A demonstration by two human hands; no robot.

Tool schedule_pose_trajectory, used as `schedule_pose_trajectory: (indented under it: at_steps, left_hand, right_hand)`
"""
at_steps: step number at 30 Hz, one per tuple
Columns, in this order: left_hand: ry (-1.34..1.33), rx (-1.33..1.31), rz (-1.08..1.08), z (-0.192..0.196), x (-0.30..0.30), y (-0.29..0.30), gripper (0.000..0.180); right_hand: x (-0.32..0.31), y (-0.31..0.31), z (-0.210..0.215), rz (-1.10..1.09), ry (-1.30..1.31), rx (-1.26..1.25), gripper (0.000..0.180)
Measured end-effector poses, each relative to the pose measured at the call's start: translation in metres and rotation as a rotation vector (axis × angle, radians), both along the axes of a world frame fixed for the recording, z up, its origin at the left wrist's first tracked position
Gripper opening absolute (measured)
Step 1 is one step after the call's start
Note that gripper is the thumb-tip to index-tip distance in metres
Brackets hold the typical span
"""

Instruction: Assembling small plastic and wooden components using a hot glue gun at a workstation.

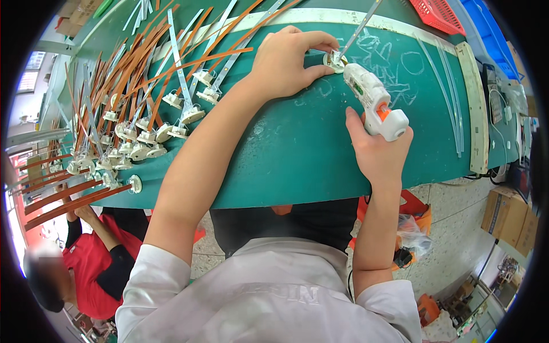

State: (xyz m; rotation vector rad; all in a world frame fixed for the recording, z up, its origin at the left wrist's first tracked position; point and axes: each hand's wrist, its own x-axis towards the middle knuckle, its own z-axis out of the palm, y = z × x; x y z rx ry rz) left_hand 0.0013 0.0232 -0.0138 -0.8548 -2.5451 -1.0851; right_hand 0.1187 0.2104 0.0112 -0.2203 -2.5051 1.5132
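Filling the lower edge is a pale shirt [257, 291], and we see two bare forearms [194, 177] reaching over the green bench [286, 166]. Right hand [380, 151]: wrapped round the handle of a white glue gun [372, 97] with orange parts; we can't tell if the trigger is pressed. Nozzle points up and left, right by a round white piece [336, 63], contact unclear to us. Left hand [286, 60]: thumb and fingers pinching that piece near the far side of the bench, its forearm slanting across. We also get a narrow pale strip [359, 30] rising from the piece, tilted up and right.

Left of the left forearm, we count too many to list: a heap of similar white fittings [139, 150], crowded together, with brown strips [108, 68] and pale strips fanning away from them. Past the bench's left end, we note a co-worker [94, 268] in red with black sleeves. Right of the gun, thin clear rods [452, 97] lie lengthwise, well apart from both hands; between them and the piece we have white scribbles [374, 54] on the surface. Farthest off, near the upper right corner, we log a red basket [437, 16] and a blue crate [493, 37] just beside it.
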Motion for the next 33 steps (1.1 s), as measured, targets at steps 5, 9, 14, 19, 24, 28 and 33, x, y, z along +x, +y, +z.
schedule_pose_trajectory:
  at_steps: [5, 9, 14, 19, 24, 28, 33]
  left_hand:
    - [-0.017, -0.026, 0.006, 0.001, 0.000, 0.000, 0.037]
    - [-0.013, -0.023, 0.003, 0.001, 0.000, -0.001, 0.038]
    - [-0.053, -0.047, -0.006, 0.011, 0.003, 0.001, 0.043]
    - [-0.028, -0.022, 0.001, 0.009, 0.003, -0.001, 0.048]
    - [-0.022, -0.023, 0.003, 0.008, 0.004, 0.000, 0.048]
    - [-0.070, -0.023, 0.028, 0.006, 0.003, 0.000, 0.045]
    - [-0.078, -0.013, 0.034, 0.007, 0.003, 0.000, 0.043]
  right_hand:
    - [-0.001, 0.002, 0.002, 0.005, -0.045, -0.047, 0.023]
    - [-0.005, 0.003, 0.006, -0.010, -0.072, -0.183, 0.021]
    - [-0.009, 0.008, 0.010, 0.015, -0.121, -0.238, 0.021]
    - [-0.006, 0.007, 0.015, 0.007, -0.180, -0.276, 0.019]
    - [-0.002, 0.011, 0.018, -0.009, -0.210, -0.312, 0.016]
    - [-0.004, 0.018, 0.014, 0.020, -0.205, -0.343, 0.016]
    - [-0.003, 0.029, 0.018, 0.080, -0.230, -0.430, 0.019]
